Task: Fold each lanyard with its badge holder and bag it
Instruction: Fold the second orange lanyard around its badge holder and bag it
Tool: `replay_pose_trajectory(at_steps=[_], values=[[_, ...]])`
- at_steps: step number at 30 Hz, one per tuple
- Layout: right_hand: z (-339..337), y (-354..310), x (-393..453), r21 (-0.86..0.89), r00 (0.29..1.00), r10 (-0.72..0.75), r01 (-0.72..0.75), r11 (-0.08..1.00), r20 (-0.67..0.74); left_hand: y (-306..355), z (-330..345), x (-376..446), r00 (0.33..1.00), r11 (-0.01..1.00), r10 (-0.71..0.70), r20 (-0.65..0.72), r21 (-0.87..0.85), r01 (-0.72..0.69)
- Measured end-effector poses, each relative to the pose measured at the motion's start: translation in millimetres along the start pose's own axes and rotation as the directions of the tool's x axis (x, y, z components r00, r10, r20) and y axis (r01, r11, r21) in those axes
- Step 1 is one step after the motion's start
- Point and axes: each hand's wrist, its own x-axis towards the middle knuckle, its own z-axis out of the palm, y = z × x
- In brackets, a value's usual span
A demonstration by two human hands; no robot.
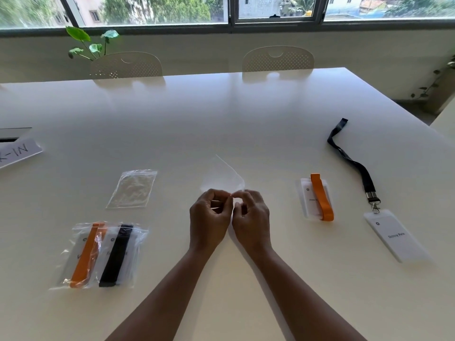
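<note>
My left hand [211, 217] and my right hand [253, 215] both pinch the near edge of an empty clear bag [225, 178], held just above the middle of the white table [221, 114]. To the right lies an orange lanyard folded over its badge holder [318, 196]. Further right a black lanyard [354, 163] lies stretched out, clipped to a white badge holder [396, 235]. On the left two filled bags lie side by side, one with an orange lanyard [85, 254], one with a black lanyard [118, 254].
An empty clear zip bag [133, 189] lies left of centre. A paper sign [17, 151] sits at the far left edge. Two white chairs [278, 59] stand behind the table's far side, with a plant [91, 43] and windows beyond.
</note>
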Motion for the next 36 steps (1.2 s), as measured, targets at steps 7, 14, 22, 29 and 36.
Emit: replay_pose_trajectory(at_steps=[7, 14, 22, 29, 36], values=[[1, -2, 0, -0.06, 0.994, 0.081, -0.078, 0.995, 0.067, 3, -2, -3, 0.999, 0.999, 0.029, -0.039, 0.025, -0.029], [1, -3, 0, -0.125, 0.992, 0.093, -0.082, 0.989, 0.085, 6, -1, -4, 0.981, 0.996, 0.054, -0.184, 0.078, -0.04], [0, -3, 4, -0.094, 0.989, 0.133, -0.127, 0.987, 0.058, 7, -1, -4, 0.994, 0.996, 0.049, -0.102, 0.073, -0.042], [-9, 4, 16, -0.037, 0.972, 0.196, -0.193, 0.981, 0.131, 4, -3, 0, 0.991, 0.992, 0.129, -0.021, -0.015, -0.129], [-50, 8, 46, -0.016, 0.848, 0.29, -0.316, 0.949, 0.444, 2, -15, 23, 0.846, 0.87, 0.255, 0.468, 0.27, -0.412]])
